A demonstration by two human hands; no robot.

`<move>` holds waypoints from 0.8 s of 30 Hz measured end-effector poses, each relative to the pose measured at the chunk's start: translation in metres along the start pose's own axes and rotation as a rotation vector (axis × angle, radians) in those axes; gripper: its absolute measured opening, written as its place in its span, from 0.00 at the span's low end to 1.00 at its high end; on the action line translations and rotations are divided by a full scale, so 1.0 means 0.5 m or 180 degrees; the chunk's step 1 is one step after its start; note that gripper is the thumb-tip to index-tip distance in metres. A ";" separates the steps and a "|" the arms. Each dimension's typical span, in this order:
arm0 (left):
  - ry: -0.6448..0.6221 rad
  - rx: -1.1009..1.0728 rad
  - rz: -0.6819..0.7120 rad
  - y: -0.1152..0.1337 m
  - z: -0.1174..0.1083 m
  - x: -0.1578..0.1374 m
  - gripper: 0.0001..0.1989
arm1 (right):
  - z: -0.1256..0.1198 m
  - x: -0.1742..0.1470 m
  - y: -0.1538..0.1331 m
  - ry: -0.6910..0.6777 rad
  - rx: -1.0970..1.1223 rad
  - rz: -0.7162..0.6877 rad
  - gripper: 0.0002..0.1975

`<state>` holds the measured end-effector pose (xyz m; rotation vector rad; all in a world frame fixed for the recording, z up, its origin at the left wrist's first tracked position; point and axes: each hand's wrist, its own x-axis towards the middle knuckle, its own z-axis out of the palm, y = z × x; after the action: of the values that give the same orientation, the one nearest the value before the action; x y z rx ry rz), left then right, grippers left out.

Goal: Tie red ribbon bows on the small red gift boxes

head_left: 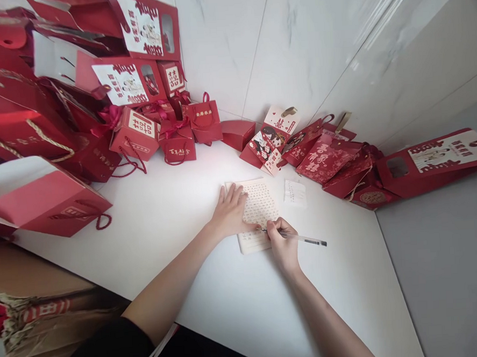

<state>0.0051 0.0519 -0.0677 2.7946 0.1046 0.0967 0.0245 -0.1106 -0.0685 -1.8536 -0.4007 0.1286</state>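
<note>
A lined notebook (261,201) lies on the white table (144,227), its page filled with rows of small handwriting down to the lower part. My left hand (231,214) rests flat over the page's left side, fingers spread and thumb stretched across the lower lines. Pinched in my right hand (283,246) is a clear-barrelled pen (309,240), its tip on the page close to my left thumb and its dark end pointing right. Just beyond the notebook's right edge sits a small white slip of paper (295,193) with faint writing.
Red gift bags (46,201) and small red boxes (138,132) crowd the left and back of the table. More red gift boxes (329,154) line the wall on the right, ending with a long red box (435,161). A cardboard carton (38,271) stands below the left edge.
</note>
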 end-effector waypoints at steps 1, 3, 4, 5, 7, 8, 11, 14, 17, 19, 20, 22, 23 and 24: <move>0.0018 0.0008 0.0013 -0.001 0.000 -0.001 0.44 | -0.003 0.003 0.000 0.0076 0.0014 -0.0025 0.18; 0.0080 0.0001 0.0039 -0.003 0.000 -0.002 0.40 | -0.012 0.009 0.001 0.0204 0.0002 -0.0135 0.17; 0.0116 -0.0013 0.0050 -0.004 -0.001 -0.004 0.38 | -0.018 0.012 0.002 0.0254 -0.0019 -0.0208 0.16; 0.0159 -0.0031 0.0061 -0.005 -0.002 -0.005 0.36 | -0.026 0.015 0.004 0.0300 -0.0034 -0.0282 0.15; 0.0241 -0.0072 0.0078 -0.009 -0.005 -0.008 0.32 | -0.050 0.021 0.011 0.0360 -0.0190 -0.0470 0.14; 0.0270 -0.0100 0.0087 -0.011 -0.006 -0.009 0.29 | -0.065 0.024 0.015 0.0391 -0.0317 -0.0581 0.14; 0.0403 -0.0229 0.0076 -0.021 -0.008 -0.012 0.21 | -0.119 0.035 0.034 0.0447 -0.1052 -0.0996 0.14; 0.0532 -0.0379 0.0108 -0.029 -0.009 -0.014 0.15 | -0.175 0.041 0.061 0.0474 -0.1385 -0.1093 0.14; 0.0546 -0.0529 0.0139 -0.033 -0.008 -0.016 0.15 | -0.215 0.037 0.098 0.0539 -0.1516 -0.1051 0.17; 0.0497 -0.0617 0.0167 -0.034 -0.007 -0.016 0.15 | -0.231 0.032 0.123 0.0501 -0.1702 -0.1193 0.20; 0.0493 -0.0653 0.0188 -0.035 -0.006 -0.015 0.15 | -0.237 0.032 0.133 0.0509 -0.1808 -0.1288 0.20; 0.0567 -0.0712 0.0252 -0.038 -0.002 -0.012 0.14 | -0.251 0.038 0.140 0.0705 -0.1977 -0.1418 0.21; 0.0640 -0.0746 0.0272 -0.039 0.000 -0.009 0.13 | -0.261 0.047 0.136 0.0896 -0.1995 -0.1441 0.20; 0.0715 -0.0782 0.0273 -0.041 0.002 -0.007 0.12 | -0.272 0.059 0.128 0.1109 -0.1989 -0.1455 0.20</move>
<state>0.0005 0.0708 -0.0758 2.5336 0.0247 0.4157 0.1046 -0.2406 -0.0820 -2.2763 -0.6554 -0.6923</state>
